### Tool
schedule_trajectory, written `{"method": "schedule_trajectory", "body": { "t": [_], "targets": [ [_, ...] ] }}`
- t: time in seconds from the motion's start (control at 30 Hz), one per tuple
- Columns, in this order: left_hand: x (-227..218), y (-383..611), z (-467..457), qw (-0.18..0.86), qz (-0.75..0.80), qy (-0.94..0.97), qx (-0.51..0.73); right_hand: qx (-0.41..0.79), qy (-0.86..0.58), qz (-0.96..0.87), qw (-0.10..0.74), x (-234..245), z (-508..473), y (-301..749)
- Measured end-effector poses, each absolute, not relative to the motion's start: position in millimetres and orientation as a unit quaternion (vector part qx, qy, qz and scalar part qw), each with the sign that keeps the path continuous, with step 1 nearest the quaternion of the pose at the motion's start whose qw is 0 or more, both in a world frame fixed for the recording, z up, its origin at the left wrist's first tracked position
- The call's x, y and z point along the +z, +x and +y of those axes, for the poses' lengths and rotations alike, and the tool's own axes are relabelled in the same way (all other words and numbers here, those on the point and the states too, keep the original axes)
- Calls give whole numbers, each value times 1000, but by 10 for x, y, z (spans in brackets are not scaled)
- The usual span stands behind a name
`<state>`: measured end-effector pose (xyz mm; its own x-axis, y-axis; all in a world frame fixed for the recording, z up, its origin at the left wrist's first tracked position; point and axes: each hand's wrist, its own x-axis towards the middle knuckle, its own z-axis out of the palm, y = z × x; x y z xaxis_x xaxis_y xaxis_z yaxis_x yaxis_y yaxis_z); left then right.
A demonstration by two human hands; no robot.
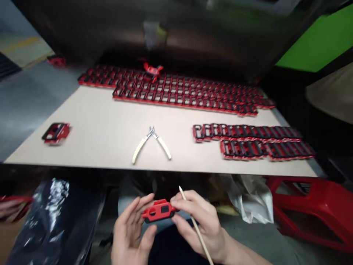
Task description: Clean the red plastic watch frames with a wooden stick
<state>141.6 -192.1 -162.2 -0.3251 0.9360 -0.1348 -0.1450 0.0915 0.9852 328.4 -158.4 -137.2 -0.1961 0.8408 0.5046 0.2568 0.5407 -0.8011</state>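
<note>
In front of the table edge, my right hand (202, 221) pinches the right end of a small red and black plastic part (157, 211). A thin pale wooden stick (199, 232) with a pointed tip also sits between its fingers. My left hand (134, 228) is around the part's left end, its thumb and fingers apart; whether the fingers behind touch it is hard to see. Cutting pliers (152, 140) with pale handles lie spread on the table. A similar red and black part (56, 133) lies alone at the left, slightly blurred.
Rows of red and black parts (176, 90) fill the table's back; shorter rows (248, 133) lie at the right. A red piece (153, 70) rests on the back rows. Below the white tabletop (93, 125) are a dark plastic bag (59, 221) and a large red frame (317, 209).
</note>
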Motion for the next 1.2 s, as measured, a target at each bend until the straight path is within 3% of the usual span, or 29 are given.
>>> {"method": "schedule_trajectory", "body": {
  "t": [0.13,0.53,0.77,1.03,1.2],
  "targets": [
    [-1759,1292,-2131,552,591,248,533,319,-386,-714,490,-1458,-1666,3109],
    [-1817,1111,-2438,488,627,218,566,326,-373,-726,476,-1615,-1752,2887],
    [-1673,1253,-2350,527,608,175,568,291,-359,-770,440,-1670,-1821,2817],
    [-1556,1227,-2251,514,602,122,599,471,-329,-697,429,-1505,-1743,2902],
    [-1556,1175,-2314,492,628,152,583,485,-360,-680,416,-1387,-1782,2884]
  ]
}}
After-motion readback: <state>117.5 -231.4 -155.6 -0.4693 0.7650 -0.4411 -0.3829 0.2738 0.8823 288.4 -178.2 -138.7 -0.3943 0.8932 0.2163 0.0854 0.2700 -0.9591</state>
